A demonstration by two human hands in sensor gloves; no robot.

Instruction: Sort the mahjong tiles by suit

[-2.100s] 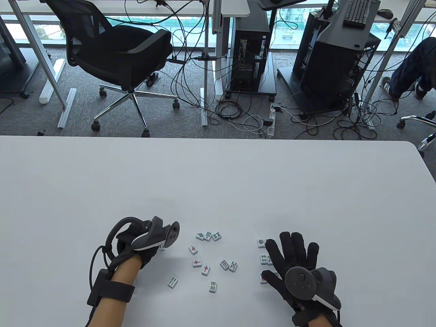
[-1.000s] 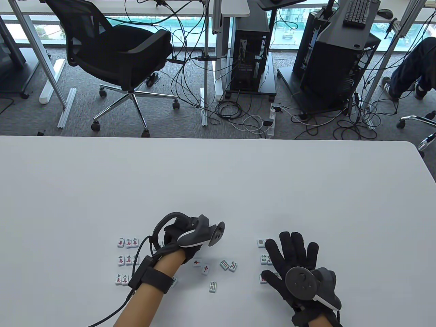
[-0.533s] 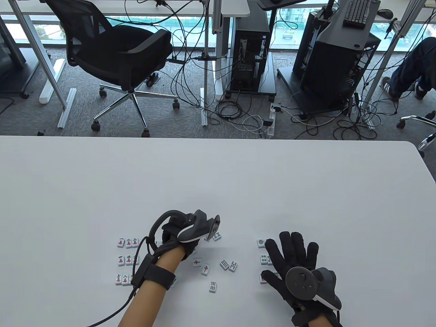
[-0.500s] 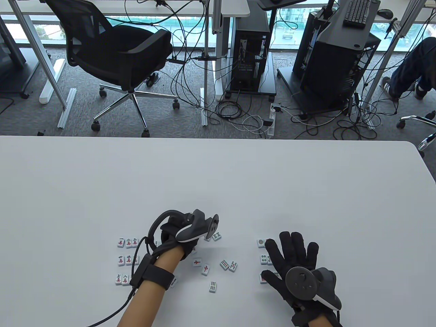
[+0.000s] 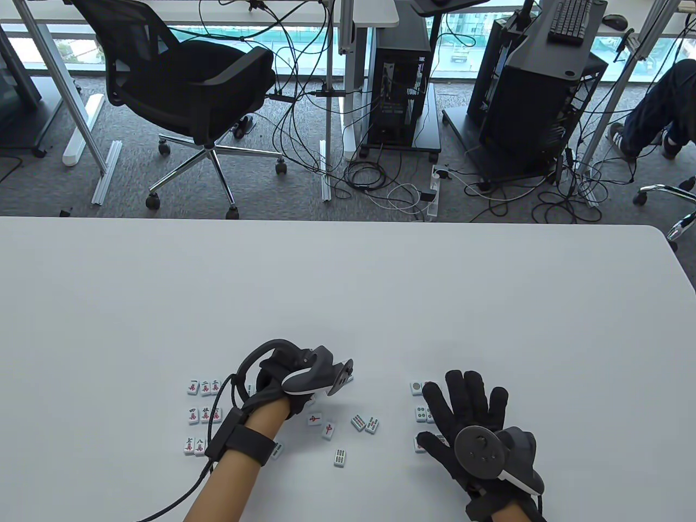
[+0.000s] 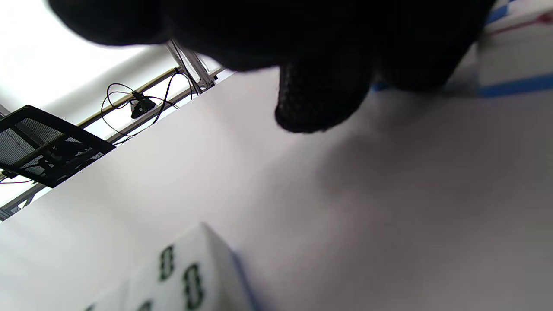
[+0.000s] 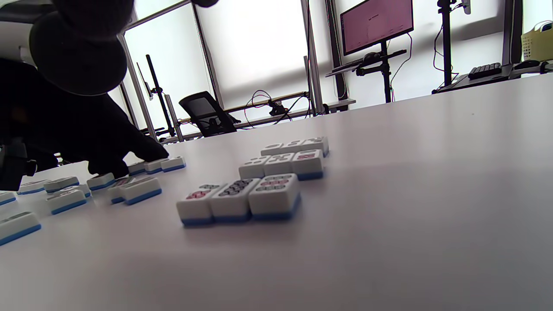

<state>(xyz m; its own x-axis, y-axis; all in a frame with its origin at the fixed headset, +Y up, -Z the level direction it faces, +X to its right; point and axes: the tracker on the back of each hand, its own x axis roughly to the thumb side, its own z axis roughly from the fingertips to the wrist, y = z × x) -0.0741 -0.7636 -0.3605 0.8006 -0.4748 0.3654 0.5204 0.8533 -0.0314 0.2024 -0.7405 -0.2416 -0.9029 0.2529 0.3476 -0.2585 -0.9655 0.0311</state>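
Note:
My left hand hovers curled over the loose mahjong tiles in the middle of the white table, and its tracker hides the fingers. In the left wrist view a gloved fingertip hangs just above the table, with a bamboo tile below it and a red-marked tile at the upper right. I cannot tell whether it holds a tile. My right hand lies flat with fingers spread over the grid of dot tiles. The sorted character tiles sit to the left.
Two red-marked tiles, a bamboo pair and a single bamboo tile lie loose between the hands. Another tile shows beside the left wrist strap. Beyond the table's far edge are an office chair, cables and computer towers.
My left hand travelled right from the character tiles to the loose tiles in the middle, then drew slightly back toward me. The three bamboo tiles are now hidden beneath it. The right hand has not moved.

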